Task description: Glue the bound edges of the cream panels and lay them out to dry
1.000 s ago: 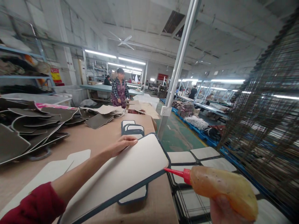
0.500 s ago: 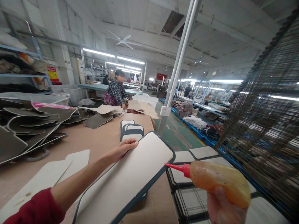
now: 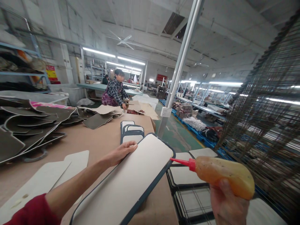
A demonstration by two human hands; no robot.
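A brown-covered worktop [image 3: 103,134] runs forward into a large workshop lit by tube lights [image 3: 99,52], with a ceiling fan [image 3: 124,41] overhead and a pale post [image 3: 177,72] rising beyond the worktop. Loosely heaped grey pieces [image 3: 44,120] and pale sheets [image 3: 47,175] lie on its left side, and a dark-edged stack [image 3: 132,129] farther back. Above the worktop, the left hand [image 3: 122,153] pinches the long edge of a dark-rimmed white panel [image 3: 131,175], thumb on top, its other fingers partly hidden. The right hand [image 3: 227,200], cut off below, wraps an amber bottle [image 3: 225,175], whose red nozzle [image 3: 182,161] points at the panel's right corner; whether its tip touches is hard to tell. The panel's near end leaves view at the bottom. Wire mesh [image 3: 267,103] at right blurs what lies behind, and distant benches are indistinct.
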